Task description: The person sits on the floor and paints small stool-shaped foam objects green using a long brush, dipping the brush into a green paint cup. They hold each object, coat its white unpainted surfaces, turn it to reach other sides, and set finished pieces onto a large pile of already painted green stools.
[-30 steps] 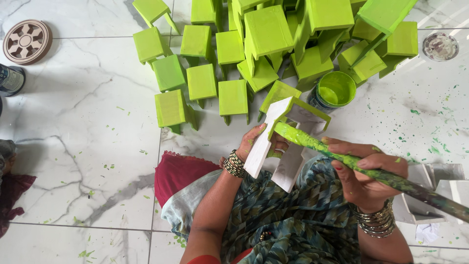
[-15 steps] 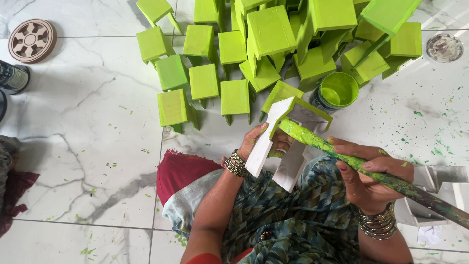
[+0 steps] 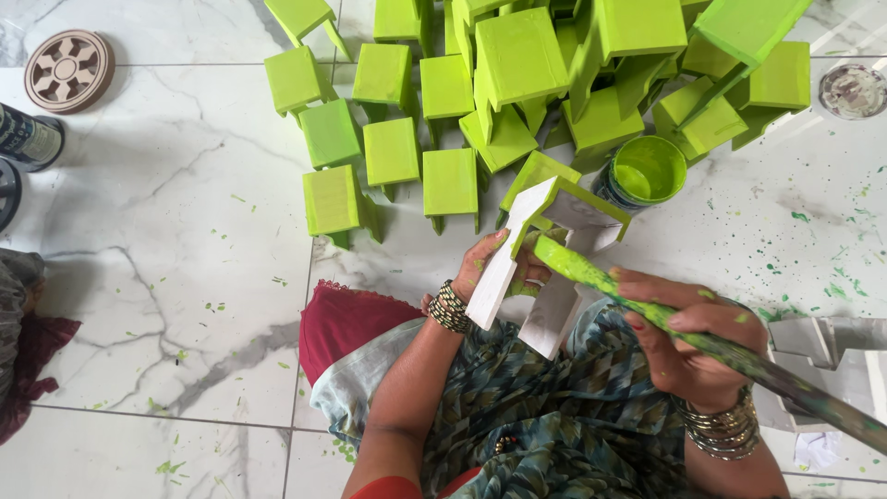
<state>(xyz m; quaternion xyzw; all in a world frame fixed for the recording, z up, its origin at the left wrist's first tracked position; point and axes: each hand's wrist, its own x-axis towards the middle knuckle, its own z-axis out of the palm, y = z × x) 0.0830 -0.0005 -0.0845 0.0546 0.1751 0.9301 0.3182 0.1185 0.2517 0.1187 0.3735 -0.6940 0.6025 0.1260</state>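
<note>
My left hand [image 3: 494, 268] grips a small white wooden stool [image 3: 545, 259], tilted with its legs towards me and its top edge partly painted green. My right hand [image 3: 679, 337] holds a long paint-smeared brush [image 3: 665, 319] whose green bristle end lies against the stool near my left hand. An open can of green paint [image 3: 647, 171] stands just beyond the stool. Behind it is a crowd of several small green-painted stools [image 3: 448, 180] set on the marble floor.
Unpainted white stools [image 3: 832, 356] lie at my right. A round brown drain cover [image 3: 67, 69] sits in the floor at far left, a paint lid [image 3: 852, 91] at far right. Green paint spatters the marble floor [image 3: 185, 259]. Another person's dark red cloth [image 3: 32, 365] shows at the left edge.
The brush tip has shifted a little along the stool's edge; both hands stay in nearly the same place. The view has drifted slightly.
</note>
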